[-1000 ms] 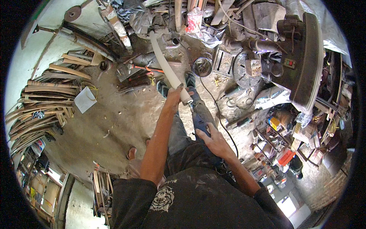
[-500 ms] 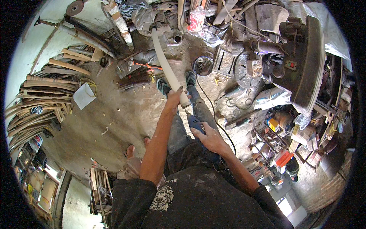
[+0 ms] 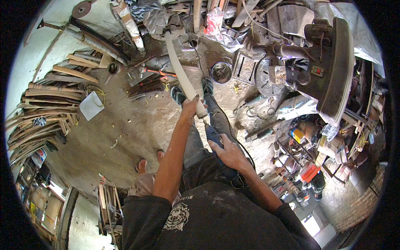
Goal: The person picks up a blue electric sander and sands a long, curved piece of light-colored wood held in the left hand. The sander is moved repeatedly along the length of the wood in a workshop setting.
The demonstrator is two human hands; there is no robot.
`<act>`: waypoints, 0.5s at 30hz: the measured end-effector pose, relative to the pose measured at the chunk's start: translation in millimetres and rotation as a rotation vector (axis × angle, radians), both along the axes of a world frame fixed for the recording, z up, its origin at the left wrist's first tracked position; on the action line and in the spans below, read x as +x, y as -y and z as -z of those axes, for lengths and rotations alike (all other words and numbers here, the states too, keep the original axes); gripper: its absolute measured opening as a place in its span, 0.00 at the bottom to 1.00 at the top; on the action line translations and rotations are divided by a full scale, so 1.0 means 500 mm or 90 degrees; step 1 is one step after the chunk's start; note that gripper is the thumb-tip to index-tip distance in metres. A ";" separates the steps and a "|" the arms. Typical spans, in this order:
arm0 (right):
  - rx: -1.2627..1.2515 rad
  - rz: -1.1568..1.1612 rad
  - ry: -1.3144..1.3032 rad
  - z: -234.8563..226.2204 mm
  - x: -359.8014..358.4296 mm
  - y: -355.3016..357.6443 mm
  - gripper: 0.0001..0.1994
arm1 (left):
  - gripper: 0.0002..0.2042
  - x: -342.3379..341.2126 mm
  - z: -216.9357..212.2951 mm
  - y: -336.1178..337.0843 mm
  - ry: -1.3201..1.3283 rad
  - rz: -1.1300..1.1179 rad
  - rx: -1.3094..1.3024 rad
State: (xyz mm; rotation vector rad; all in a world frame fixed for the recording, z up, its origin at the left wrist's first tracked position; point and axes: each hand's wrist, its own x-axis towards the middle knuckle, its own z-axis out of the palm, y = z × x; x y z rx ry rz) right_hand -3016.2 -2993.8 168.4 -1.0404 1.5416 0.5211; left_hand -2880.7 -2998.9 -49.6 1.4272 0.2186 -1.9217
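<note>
My left hand (image 3: 190, 107) is wrapped around the near end of a long, pale, slightly curved wooden piece (image 3: 180, 68). The piece slants away from me toward the far side, over the floor. In my right hand (image 3: 230, 154) is a blue handheld rotary grinder (image 3: 213, 136), gripped by its body. The grinder's narrow tip points at the near end of the wood, just below my left hand. Whether the tip touches the wood or sits inside its end, I cannot tell. A dark power cord (image 3: 244, 151) runs from the tool past my right leg.
A bandsaw (image 3: 329, 75) stands at the right, near a cluttered shelf (image 3: 300, 146). Curved wooden strips (image 3: 54, 91) are stacked at the left. Beyond my feet are a bucket (image 3: 221, 72) and an orange-handled hammer (image 3: 160, 72). Another person's foot (image 3: 141, 166) shows at lower left.
The cord has swung left, from beside the bucket to close along my right leg. Both hands, the wood and the grinder stay almost where they were.
</note>
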 end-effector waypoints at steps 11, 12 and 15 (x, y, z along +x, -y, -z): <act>-0.018 -0.017 -0.030 0.014 0.010 -0.021 0.34 | 0.16 0.001 -0.007 0.009 -0.025 -0.042 0.036; -0.021 -0.010 -0.025 0.012 0.011 -0.021 0.33 | 0.16 0.000 -0.006 0.008 -0.033 -0.051 0.034; 0.004 -0.002 -0.020 0.009 0.012 -0.017 0.33 | 0.16 0.001 -0.004 0.007 -0.048 -0.071 0.033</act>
